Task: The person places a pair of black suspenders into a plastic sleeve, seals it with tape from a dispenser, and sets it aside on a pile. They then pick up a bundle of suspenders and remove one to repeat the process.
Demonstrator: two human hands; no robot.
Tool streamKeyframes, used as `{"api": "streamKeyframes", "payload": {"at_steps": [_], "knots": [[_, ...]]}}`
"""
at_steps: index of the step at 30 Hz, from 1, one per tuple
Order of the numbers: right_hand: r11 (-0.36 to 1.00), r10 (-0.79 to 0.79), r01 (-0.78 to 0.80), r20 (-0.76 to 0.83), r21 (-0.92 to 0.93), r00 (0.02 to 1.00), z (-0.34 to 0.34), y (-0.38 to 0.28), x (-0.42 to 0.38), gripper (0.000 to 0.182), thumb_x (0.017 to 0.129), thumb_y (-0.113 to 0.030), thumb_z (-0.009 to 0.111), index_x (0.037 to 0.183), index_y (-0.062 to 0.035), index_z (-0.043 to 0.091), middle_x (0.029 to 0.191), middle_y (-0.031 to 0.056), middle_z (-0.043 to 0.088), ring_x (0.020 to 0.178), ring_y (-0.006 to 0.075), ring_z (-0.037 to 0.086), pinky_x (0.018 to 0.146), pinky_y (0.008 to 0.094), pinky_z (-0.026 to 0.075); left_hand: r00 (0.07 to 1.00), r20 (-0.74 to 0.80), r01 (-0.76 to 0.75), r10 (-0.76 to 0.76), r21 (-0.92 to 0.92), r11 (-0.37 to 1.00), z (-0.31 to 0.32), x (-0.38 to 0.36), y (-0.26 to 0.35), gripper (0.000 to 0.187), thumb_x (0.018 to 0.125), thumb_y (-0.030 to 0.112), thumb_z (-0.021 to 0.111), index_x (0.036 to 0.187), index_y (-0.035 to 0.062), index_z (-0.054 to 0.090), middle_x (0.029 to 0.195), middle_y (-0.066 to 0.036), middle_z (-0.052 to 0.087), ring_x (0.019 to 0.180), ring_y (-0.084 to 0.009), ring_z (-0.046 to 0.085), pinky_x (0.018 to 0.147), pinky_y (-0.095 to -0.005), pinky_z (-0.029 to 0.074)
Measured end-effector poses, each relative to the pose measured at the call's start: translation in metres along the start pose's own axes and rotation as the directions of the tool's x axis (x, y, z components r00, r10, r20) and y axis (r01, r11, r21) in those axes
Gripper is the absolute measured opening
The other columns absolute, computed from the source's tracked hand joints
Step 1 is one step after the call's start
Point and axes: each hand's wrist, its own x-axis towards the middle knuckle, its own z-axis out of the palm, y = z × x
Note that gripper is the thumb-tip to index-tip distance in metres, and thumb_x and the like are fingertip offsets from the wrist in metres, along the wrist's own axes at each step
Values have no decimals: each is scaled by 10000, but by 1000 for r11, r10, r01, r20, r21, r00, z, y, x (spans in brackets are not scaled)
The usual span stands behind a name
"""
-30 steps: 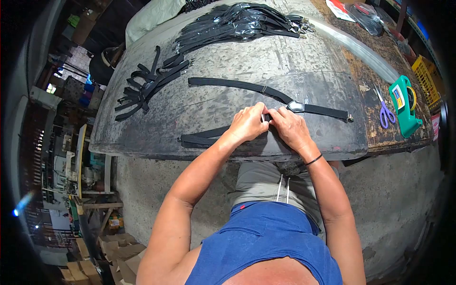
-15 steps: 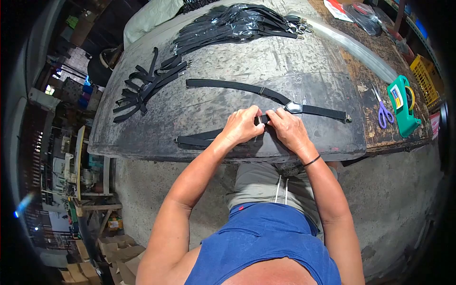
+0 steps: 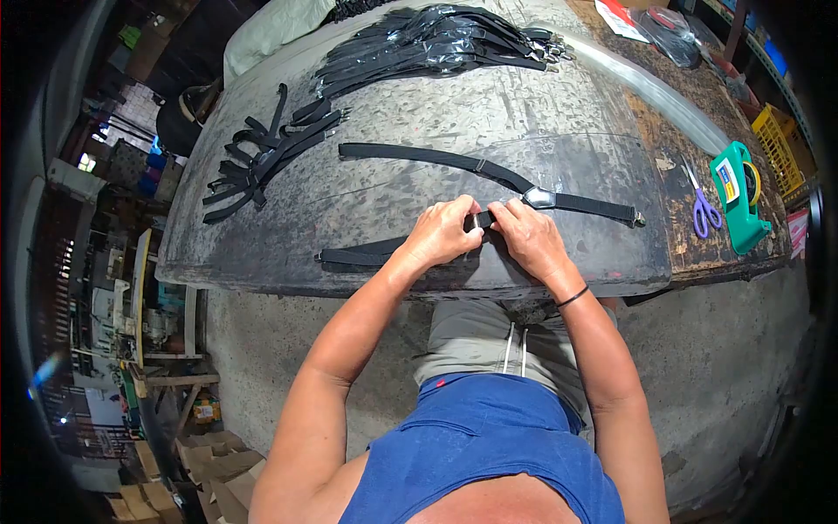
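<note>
Worktable carries a bagged strap pile at the far edge and loose straps on the left. Black suspender strap lies flat mid-table (Y-shaped). Left hand and right hand both pinch its near branch, fingertips almost touching.

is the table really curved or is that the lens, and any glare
Head view: fisheye lens bows the table and darkens the corners; daylight is even, with glare on the plastic-wrapped straps; both hands on the strap look sharp.
</note>
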Motion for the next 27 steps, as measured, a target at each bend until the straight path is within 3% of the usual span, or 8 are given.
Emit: {"api": "streamKeyframes", "payload": {"at_steps": [4,8,10,14,18,22,25,27], "knots": [[1000,-8,8,-13,7,1000,-1,0,0,199,880,-207,619,1044,-111,561,862,74,549,770,267,622,636,413,510,999,-15,-34,34,-40,999,0,0,0,361,741,220,698,1026,12,619,855,-211,681,855,-399,662,749,-467,518],[999,2,-2,-2,37,1000,-3,1,2,228,875,-231,640,1058,-108,583,898,86,554,783,287,624,655,410,518,995,-39,-91,91,-20,996,3,-2,-5,343,766,212,727,1036,29,621,883,-170,680,860,-354,669,748,-424,525],[970,135,-149,84,194,987,-13,-4,6,269,872,-278,656,1072,-104,610,1007,110,580,851,323,640,719,429,527,990,-59,-131,130,-21,991,5,-4,-8,335,773,209,725,1035,28,620,892,-167,681,861,-355,668,744,-424,525],[904,261,-326,247,276,933,-12,-2,17,292,879,-330,638,1055,-97,638,1153,153,590,964,386,636,827,485,506,978,-109,-174,176,20,984,13,-5,-8,334,783,206,725,1053,41,616,928,-154,673,889,-348,651,763,-430,517],[893,305,-403,387,203,870,-3,2,27,339,861,-371,639,1060,-97,659,1095,166,612,998,378,624,845,481,494,963,-133,-224,236,96,970,19,-5,-10,374,770,206,734,1091,62,606,983,-137,656,935,-338,612,823,-416,496],[891,313,-417,422,180,851,-2,6,32,330,842,-371,656,1014,-91,690,1057,157,622,1014,360,621,845,470,494,967,-105,-225,234,86,971,18,-5,-13,398,767,239,731,1099,70,591,1072,-120,604,1011,-328,548,881,-425,447],[870,361,-473,474,137,803,-8,1,36,317,820,-363,675,975,-89,716,1026,154,628,1027,352,618,845,465,492,959,-134,-237,248,92,967,14,-6,-17,478,746,313,763,1132,75,609,1157,-108,558,1104,-324,494,928,-445,398],[855,371,-492,468,165,802,-8,1,35,311,810,-352,681,968,-87,721,1022,154,627,1026,349,618,836,468,490,965,-51,-255,258,50,966,12,-5,-21,519,726,381,778,1123,76,641,1160,-107,547,1125,-325,474,938,-463,376]]}}
